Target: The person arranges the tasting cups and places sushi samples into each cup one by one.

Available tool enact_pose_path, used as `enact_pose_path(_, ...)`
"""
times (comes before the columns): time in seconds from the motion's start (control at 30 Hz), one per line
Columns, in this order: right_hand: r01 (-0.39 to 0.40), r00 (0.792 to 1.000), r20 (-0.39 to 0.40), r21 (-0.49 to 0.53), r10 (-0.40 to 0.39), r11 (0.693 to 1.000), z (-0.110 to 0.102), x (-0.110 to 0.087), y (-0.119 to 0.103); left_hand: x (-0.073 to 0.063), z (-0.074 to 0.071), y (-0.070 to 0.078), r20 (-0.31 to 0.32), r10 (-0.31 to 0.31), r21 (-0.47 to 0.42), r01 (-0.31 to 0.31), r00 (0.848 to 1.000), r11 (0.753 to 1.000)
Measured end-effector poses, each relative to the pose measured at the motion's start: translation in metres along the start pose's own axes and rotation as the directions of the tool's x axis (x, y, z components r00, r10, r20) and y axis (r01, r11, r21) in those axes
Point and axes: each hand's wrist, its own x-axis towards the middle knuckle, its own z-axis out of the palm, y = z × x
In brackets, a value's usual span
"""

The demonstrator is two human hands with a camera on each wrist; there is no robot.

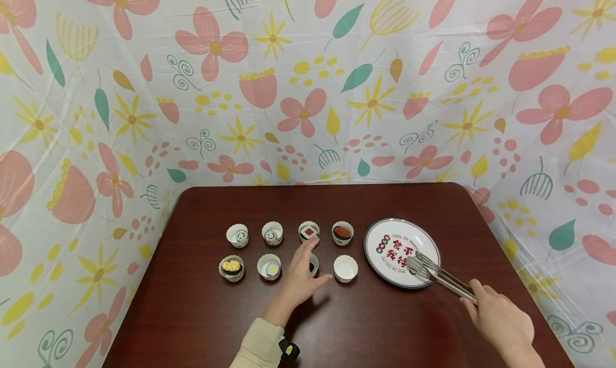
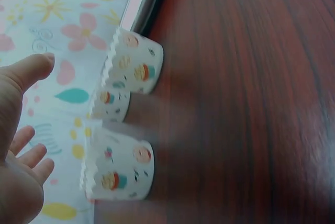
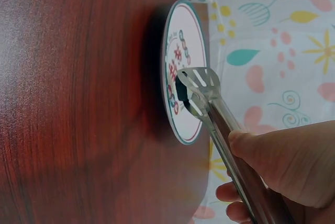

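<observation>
My left hand (image 1: 299, 278) spreads, thumb and fingers apart, over a cup (image 1: 315, 265) with a dark piece inside, partly hidden by the hand. Its fingertips overlap the rear cup (image 1: 303, 227) that holds a white piece with a red square. To the right of the thumb, a white fluted cup (image 1: 345, 269) shows a bare inside. My right hand (image 1: 502, 317) grips metal tongs (image 3: 209, 85) by their arms. Between the tong heads is a small dark-wrapped sushi piece (image 3: 181, 89), low over the white plate (image 1: 380, 237) with red lettering.
Other cups stand in two rows: orange-topped sushi (image 1: 342, 232) at the back right, yellow-topped sushi (image 1: 232, 267) at the front left, small pale pieces (image 1: 271, 269) in others. A flowered cloth (image 1: 303, 111) hangs behind and beside the brown table (image 1: 375, 325).
</observation>
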Motion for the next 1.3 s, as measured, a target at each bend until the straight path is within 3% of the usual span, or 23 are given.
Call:
enact_pose_path(0.23,0.028,0.998,-0.058,-0.009,-0.028,1.0,0.002,0.0,-0.002,0.004,0.015,0.014,0.055,0.028,-0.023,-0.027,0.998,0.999)
enact_pose_path(0.5,0.017,0.998,-0.065,-0.006,-0.017,1.0,0.0,0.001,-0.005,0.005,0.038,0.021,0.146,0.003,-0.024,0.0,0.989,1.0)
enact_pose_path(0.63,0.009,0.999,-0.052,0.002,-0.009,1.0,-0.001,0.003,-0.006,0.003,0.05,0.019,0.144,0.035,-0.004,-0.035,0.989,0.999)
enact_pose_path(0.8,0.038,0.994,-0.098,0.005,-0.037,0.999,0.0,0.004,-0.009,0.002,0.063,0.014,0.135,0.043,0.032,-0.047,0.99,0.998)
enact_pose_path(0.97,0.044,0.992,-0.117,0.002,-0.044,0.999,0.0,0.006,-0.011,0.003,0.07,0.008,0.112,0.012,0.039,-0.016,0.994,0.999)
enact_pose_path(1.3,0.004,0.998,-0.055,0.015,-0.003,1.0,-0.003,0.009,-0.013,0.001,0.084,-0.001,0.072,-0.077,0.049,0.073,0.994,0.996)
